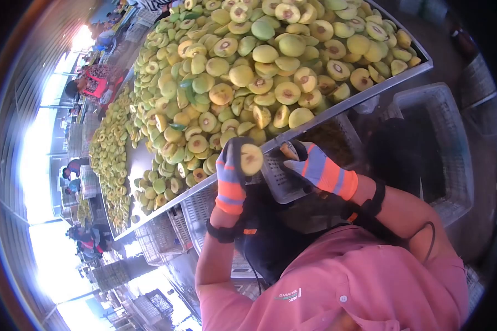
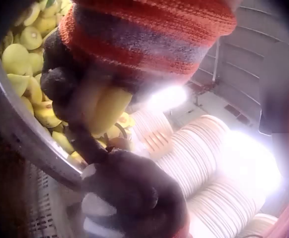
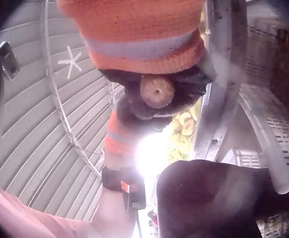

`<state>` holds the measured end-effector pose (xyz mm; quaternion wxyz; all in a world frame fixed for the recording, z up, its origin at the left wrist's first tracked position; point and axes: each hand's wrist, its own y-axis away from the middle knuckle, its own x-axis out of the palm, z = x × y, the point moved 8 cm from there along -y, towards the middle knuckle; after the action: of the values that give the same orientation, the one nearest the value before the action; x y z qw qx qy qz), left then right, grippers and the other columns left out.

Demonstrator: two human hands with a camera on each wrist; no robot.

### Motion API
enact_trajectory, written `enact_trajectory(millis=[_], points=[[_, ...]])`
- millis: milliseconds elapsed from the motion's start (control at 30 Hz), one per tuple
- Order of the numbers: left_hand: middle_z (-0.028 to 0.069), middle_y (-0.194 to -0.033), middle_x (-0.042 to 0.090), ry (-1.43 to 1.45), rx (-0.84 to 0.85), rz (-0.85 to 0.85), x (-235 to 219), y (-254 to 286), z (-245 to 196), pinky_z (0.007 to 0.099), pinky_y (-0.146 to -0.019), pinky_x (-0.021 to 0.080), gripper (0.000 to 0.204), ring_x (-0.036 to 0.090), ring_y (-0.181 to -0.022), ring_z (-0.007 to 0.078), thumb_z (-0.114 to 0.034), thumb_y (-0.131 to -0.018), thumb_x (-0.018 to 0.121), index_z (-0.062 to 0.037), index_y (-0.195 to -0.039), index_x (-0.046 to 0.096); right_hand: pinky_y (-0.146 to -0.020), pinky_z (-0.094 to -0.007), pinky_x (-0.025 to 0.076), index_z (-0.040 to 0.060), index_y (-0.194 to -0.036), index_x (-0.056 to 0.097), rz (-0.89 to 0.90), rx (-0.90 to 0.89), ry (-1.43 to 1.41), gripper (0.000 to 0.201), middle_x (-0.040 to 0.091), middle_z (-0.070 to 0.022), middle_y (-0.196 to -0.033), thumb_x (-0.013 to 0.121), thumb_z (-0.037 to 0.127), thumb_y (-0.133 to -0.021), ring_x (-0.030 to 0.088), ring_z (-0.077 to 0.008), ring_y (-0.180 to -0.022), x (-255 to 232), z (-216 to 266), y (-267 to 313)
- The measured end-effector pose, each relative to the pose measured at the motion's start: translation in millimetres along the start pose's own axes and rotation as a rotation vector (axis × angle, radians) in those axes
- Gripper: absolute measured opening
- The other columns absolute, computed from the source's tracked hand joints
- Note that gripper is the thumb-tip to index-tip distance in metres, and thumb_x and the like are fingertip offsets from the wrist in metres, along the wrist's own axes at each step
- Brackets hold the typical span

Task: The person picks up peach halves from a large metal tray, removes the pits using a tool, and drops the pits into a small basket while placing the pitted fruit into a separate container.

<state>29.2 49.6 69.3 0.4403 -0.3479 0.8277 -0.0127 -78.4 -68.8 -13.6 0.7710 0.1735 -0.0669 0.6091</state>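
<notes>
Head view shows a long metal-rimmed sorting table (image 1: 370, 95) heaped with halved yellow-green fruit (image 1: 248, 66); below its edge hang pale perforated plastic crates (image 1: 442, 138); the person wears a pink shirt (image 1: 337, 281); both hands work close together at the table rim; left hand (image 1: 230, 176), in an orange-and-grey striped knit glove, grips a cut yellow fruit half (image 1: 252, 159), flesh side out; right hand (image 1: 315, 168), gloved alike, is curled round a tool with a pale round wooden handle end (image 3: 157, 91), its working end hidden.

Head view fisheye-warped, blown-out daylight at left edge; both wrist views blurred, glare patches mid-frame
</notes>
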Motion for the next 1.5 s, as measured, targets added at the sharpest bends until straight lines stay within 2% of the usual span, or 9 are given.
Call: enact_trajectory(millis=[467, 667, 767, 800, 933, 1167, 1267, 1367, 1500], points=[[0.0160, -0.121, 0.062, 0.377, -0.143, -0.120, -16, 18, 17, 0.0354, -0.090, 0.052, 0.028, 0.062, -0.106, 0.0243, -0.002, -0.095, 0.052, 0.0017, -0.123, 0.056, -0.091, -0.0257, 0.047, 0.0041, -0.127, 0.060, 0.222, -0.078, -0.192, 0.036, 0.065, -0.0049, -0.110, 0.064, 0.013, -0.091, 0.058, -0.0086, -0.101, 26, -7, 7], [0.0238, -0.128, 0.057, -0.044, 0.238, -0.201, 7, 14, -22, 0.0435, -0.092, 0.052, 0.029, 0.059, -0.113, 0.0395, 0.001, -0.097, 0.048, 0.0030, -0.126, 0.051, -0.049, -0.0232, 0.042, 0.0088, -0.122, 0.063, 0.061, 0.174, -0.288, 0.035, 0.062, -0.0004, -0.075, 0.065, 0.030, -0.094, 0.054, -0.0072, -0.057, 21, -20, 7], [0.0203, -0.132, 0.053, 0.031, 0.156, -0.212, 23, 19, -28, 0.0417, -0.102, 0.043, 0.036, 0.052, -0.121, 0.0362, -0.011, -0.101, 0.045, -0.0019, -0.136, 0.046, -0.045, -0.0244, 0.042, 0.0101, -0.122, 0.063, 0.056, 0.284, -0.385, 0.037, 0.062, 0.0006, -0.072, 0.066, 0.033, -0.094, 0.054, -0.0084, -0.052, 16, -17, 11], [0.0181, -0.133, 0.052, 0.456, -0.244, -0.248, 30, 22, -16, 0.0393, -0.107, 0.038, 0.044, 0.049, -0.125, 0.0301, -0.014, -0.097, 0.054, 0.0015, -0.137, 0.046, -0.046, -0.0248, 0.043, 0.0102, -0.123, 0.062, 0.062, 0.334, -0.433, 0.038, 0.062, 0.0006, -0.074, 0.067, 0.033, -0.093, 0.054, -0.0088, -0.053, 14, -17, 14], [0.0146, -0.135, 0.052, 0.339, -0.159, -0.212, 39, 30, -34, 0.0371, -0.107, 0.038, 0.051, 0.050, -0.123, 0.0242, -0.008, -0.089, 0.059, 0.0019, -0.138, 0.046, -0.043, -0.0243, 0.038, 0.0078, -0.093, 0.065, 0.035, 0.071, -0.179, 0.022, 0.061, 0.0002, -0.068, 0.073, 0.029, -0.090, 0.052, -0.0088, -0.049, -2, -18, 2], [0.0142, -0.112, 0.065, 0.658, -0.454, 0.173, 38, 28, 9, 0.0354, -0.087, 0.052, 0.039, 0.063, -0.098, 0.0199, -0.024, -0.102, 0.047, 0.0032, -0.128, 0.056, -0.068, -0.0307, 0.050, 0.0042, -0.109, 0.064, 0.089, -0.193, 0.095, 0.034, 0.066, -0.0080, -0.084, 0.073, 0.027, -0.086, 0.063, -0.0187, -0.075, -1, 16, -3], [0.0155, -0.106, 0.067, -0.120, 0.126, 0.248, 44, 11, -22, 0.0348, -0.080, 0.054, 0.033, 0.065, -0.094, 0.0210, -0.017, -0.100, 0.049, 0.0022, -0.125, 0.057, -0.075, -0.0373, 0.051, 0.0047, -0.111, 0.063, -0.024, -0.236, 0.387, 0.032, 0.067, -0.0154, -0.091, 0.070, 0.021, -0.085, 0.065, -0.0313, -0.084, -8, 24, -1], [0.0161, -0.102, 0.066, 0.457, -0.286, -0.023, 49, 12, 16, 0.0347, -0.075, 0.055, 0.032, 0.066, -0.092, 0.0248, -0.006, -0.091, 0.056, 0.0012, -0.121, 0.059, -0.079, -0.0410, 0.051, 0.0046, -0.111, 0.063, -0.139, -0.195, 0.444, 0.030, 0.067, -0.0200, -0.098, 0.067, 0.018, -0.084, 0.064, -0.0398, -0.093, -19, 19, 1], [0.0095, -0.103, 0.066, 0.134, -0.101, -0.105, 46, -2, 7, 0.0294, -0.076, 0.055, 0.033, 0.064, -0.092, 0.0178, -0.003, -0.092, 0.051, -0.0007, -0.124, 0.057, -0.081, -0.0398, 0.051, 0.0049, -0.111, 0.063, -0.097, -0.196, 0.380, 0.030, 0.068, -0.0197, -0.102, 0.066, 0.017, -0.084, 0.065, -0.0380, -0.096, -11, 7, 5]])
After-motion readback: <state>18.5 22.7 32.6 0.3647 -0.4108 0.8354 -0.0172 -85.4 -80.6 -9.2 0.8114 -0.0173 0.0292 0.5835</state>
